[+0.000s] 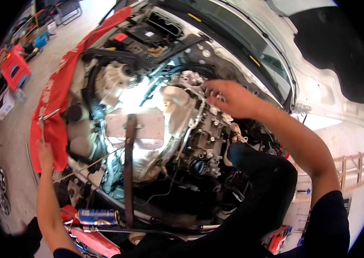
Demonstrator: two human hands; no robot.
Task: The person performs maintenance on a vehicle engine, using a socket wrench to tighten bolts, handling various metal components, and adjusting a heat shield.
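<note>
My left hand [45, 155] is closed round the lower end of a slim T-shaped metal tool [41, 122], over the red fender cover [52, 103] at the left edge of the engine bay. Its crossbar points up and to the right. My right hand [232, 99] reaches over the far right of the opened engine [210, 133], beside a silver metal part [190, 78]. Its fingers are bent, with a gap between thumb and forefinger, and nothing shows in them. Left of the engine's bare top lies a silver heat shield [149, 127], brightly lit.
A dark bar [129, 172] stands across the bay's front, near a blue spray can [98, 216]. My bent leg [261, 172] and shoe [233, 139] are inside the bay, right of the engine. The windshield [242, 38] and raised hood [319, 90] are beyond. A battery [147, 34] sits far left.
</note>
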